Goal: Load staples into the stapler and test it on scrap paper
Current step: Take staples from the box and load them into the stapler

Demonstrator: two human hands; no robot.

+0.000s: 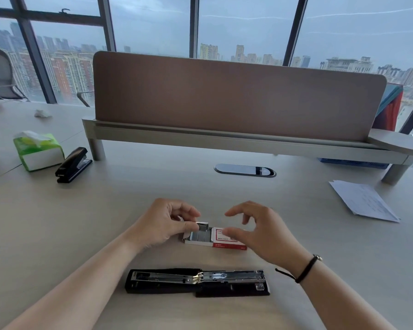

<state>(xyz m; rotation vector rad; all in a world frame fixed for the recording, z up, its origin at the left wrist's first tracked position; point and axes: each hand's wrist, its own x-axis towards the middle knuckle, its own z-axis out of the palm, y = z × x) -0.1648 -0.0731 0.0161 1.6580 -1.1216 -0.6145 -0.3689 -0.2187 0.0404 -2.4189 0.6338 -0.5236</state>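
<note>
A black stapler [197,281] lies unfolded flat on the desk close to me, its metal magazine facing up. Behind it sits a small red and white staple box [222,239], slid open at its left end with rows of grey staples [200,235] showing. My left hand [163,222] pinches a strip of staples [202,225] between thumb and forefinger, lifted at the box's open end. My right hand [258,231] hovers over the box's red sleeve, fingers curled and apart; whether the thumb touches the box I cannot tell. A stack of scrap paper [364,201] lies at the right.
A second black stapler [74,165] stands closed at the left beside a green tissue pack [37,150]. A brown divider panel [236,96] on a raised shelf crosses the desk's back. An oval cable port [244,170] is set in the desk. A crumpled tissue [42,113] lies far left.
</note>
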